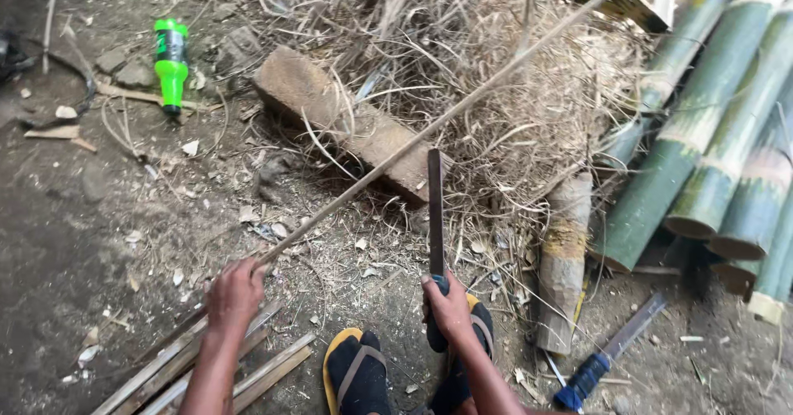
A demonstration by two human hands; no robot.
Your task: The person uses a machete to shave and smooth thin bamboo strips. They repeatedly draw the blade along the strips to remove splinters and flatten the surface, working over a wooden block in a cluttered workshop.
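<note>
Between hands (343, 303), thin bamboo strip (438, 122), flat blade (434, 208)

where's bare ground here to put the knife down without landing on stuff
Barest patch: the dirt at far left, between the green bottle and the split strips under the left hand. Crowded: dry shavings beyond the wood block; bamboo poles right; the right hand grips the knife.
</note>
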